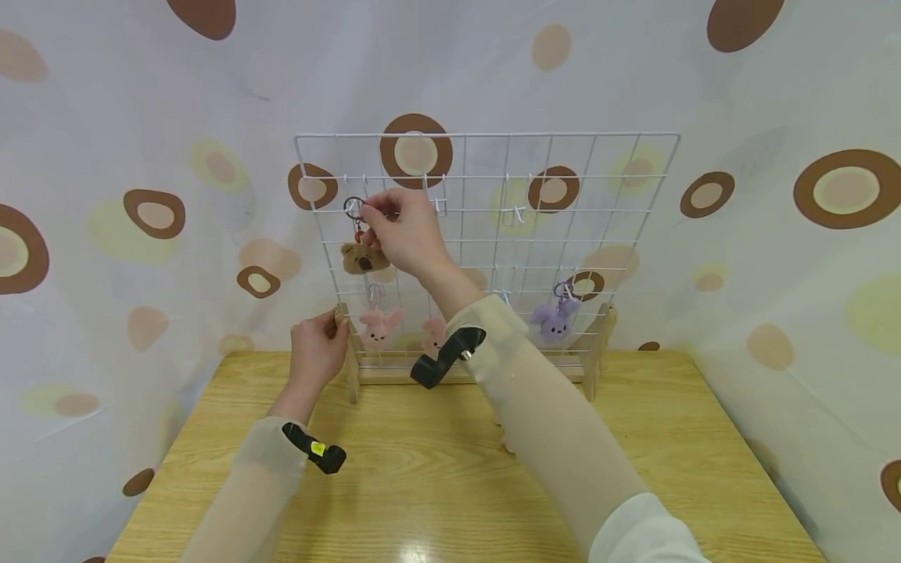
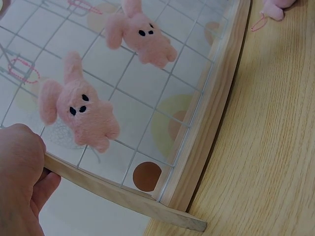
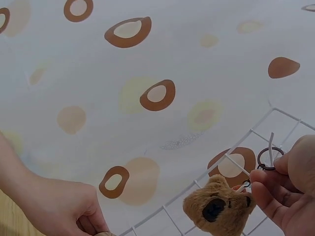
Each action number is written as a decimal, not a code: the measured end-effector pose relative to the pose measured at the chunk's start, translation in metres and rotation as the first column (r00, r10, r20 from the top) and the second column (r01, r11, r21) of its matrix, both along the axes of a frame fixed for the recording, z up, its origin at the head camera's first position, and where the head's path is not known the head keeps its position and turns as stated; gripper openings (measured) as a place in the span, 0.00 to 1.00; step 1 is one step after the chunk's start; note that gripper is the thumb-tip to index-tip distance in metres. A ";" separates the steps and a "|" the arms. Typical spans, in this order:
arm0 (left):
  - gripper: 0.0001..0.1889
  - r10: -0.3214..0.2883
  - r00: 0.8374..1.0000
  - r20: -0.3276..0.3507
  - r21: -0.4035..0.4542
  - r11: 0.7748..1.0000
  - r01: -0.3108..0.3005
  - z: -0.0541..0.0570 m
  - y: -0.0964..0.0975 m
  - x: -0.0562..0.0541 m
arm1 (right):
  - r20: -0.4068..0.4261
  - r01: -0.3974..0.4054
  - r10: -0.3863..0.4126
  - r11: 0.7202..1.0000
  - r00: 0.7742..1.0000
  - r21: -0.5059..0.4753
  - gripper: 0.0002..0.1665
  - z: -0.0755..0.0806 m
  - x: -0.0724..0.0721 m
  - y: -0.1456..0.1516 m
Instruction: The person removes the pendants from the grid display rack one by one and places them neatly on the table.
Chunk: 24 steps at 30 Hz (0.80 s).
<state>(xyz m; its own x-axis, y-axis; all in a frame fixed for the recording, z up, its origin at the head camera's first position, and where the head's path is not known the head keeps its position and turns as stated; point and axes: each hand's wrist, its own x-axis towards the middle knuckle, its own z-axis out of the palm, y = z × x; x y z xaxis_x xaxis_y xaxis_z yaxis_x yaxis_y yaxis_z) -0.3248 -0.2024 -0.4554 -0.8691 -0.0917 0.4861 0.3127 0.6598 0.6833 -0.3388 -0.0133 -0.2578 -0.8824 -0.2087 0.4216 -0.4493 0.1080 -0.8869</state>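
My right hand point(image 1: 408, 232) pinches the dark metal ring point(image 3: 260, 163) of a brown plush animal keychain point(image 1: 364, 258) between thumb and fingers, at the upper left of the white wire grid point(image 1: 486, 134). In the right wrist view, a white hook prong point(image 3: 271, 140) appears within the ring. Below the ring dangles the brown plush, its dark nose showing. Lower down, my left hand point(image 1: 318, 349) grips the top of the grid's left wooden post point(image 1: 352, 367). Near that hand hangs a pink plush bunny point(image 1: 380, 327), with a second pink bunny point(image 2: 147, 37) beside it.
A purple plush bunny point(image 1: 554, 319) hangs at the grid's lower right. White hooks point(image 1: 514, 213) sit on the wires. Another pink plush point(image 2: 273, 7) lies on the wooden table point(image 1: 422, 469), mostly behind my right forearm in the head view. A patterned curtain point(image 1: 774, 274) stands behind.
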 end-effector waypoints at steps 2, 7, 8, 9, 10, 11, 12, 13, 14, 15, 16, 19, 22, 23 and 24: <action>0.12 0.000 1.000 0.000 0.002 1.000 0.000 0.000 0.000 -0.001 | 0.005 -0.006 0.006 1.000 1.000 -0.008 0.09 0.001 0.001 0.000; 0.12 0.008 1.000 0.009 0.005 1.000 -0.008 0.000 -0.001 -0.002 | 0.013 -0.012 0.012 1.000 1.000 -0.009 0.09 0.005 0.005 0.000; 0.12 0.010 1.000 0.010 0.004 1.000 -0.010 0.000 -0.001 -0.002 | 0.013 -0.014 0.014 1.000 1.000 -0.008 0.09 0.005 0.007 0.000; 0.12 0.010 1.000 0.012 0.005 1.000 -0.011 0.000 -0.001 -0.001 | 0.014 -0.017 0.017 1.000 1.000 -0.009 0.09 0.006 0.008 0.000; 0.12 0.011 1.000 0.013 0.006 1.000 -0.011 0.000 -0.001 -0.001 | 0.017 -0.021 0.021 1.000 1.000 -0.012 0.09 0.006 0.009 0.001; 0.12 0.010 1.000 0.011 0.003 1.000 -0.010 0.000 -0.001 -0.001 | 0.010 -0.023 0.023 1.000 1.000 -0.011 0.09 0.006 0.010 0.001; 0.12 0.011 1.000 0.004 0.001 1.000 -0.011 0.000 -0.001 -0.001 | 0.002 -0.027 0.027 1.000 1.000 -0.013 0.09 0.006 0.011 0.001; 0.12 0.010 1.000 -0.001 -0.002 1.000 -0.010 0.001 0.000 -0.001 | -0.002 -0.032 0.032 0.999 0.999 -0.015 0.09 0.006 0.012 0.002; 0.11 0.009 1.000 -0.007 -0.007 1.000 -0.009 0.001 0.000 -0.002 | -0.010 -0.038 0.038 0.999 0.999 -0.017 0.09 0.007 0.012 0.003; 0.11 0.010 1.000 -0.011 -0.010 1.000 -0.010 0.001 -0.001 -0.002 | -0.018 -0.042 0.042 0.999 0.999 -0.017 0.09 0.007 0.013 0.003; 0.11 0.011 1.000 -0.016 -0.014 1.000 -0.011 0.001 -0.001 -0.002 | -0.028 -0.046 0.046 0.999 0.999 -0.017 0.09 0.007 0.014 0.004; 0.10 0.016 1.000 -0.026 -0.026 1.000 -0.016 0.001 -0.001 -0.004 | -0.048 -0.060 0.059 0.998 0.997 -0.011 0.09 0.008 0.017 0.007; 0.10 0.018 0.999 -0.032 -0.031 0.999 -0.019 0.000 -0.002 -0.005 | -0.051 -0.078 0.078 0.997 0.996 -0.008 0.08 0.008 0.021 0.011; 0.10 0.018 0.999 -0.036 -0.033 0.999 -0.020 0.000 -0.002 -0.005 | -0.046 -0.085 0.084 0.996 0.995 -0.005 0.08 0.007 0.023 0.013; 0.10 0.019 0.999 -0.039 -0.034 0.999 -0.021 -0.001 -0.002 -0.006 | -0.042 -0.092 0.092 0.996 0.995 -0.005 0.08 0.007 0.024 0.014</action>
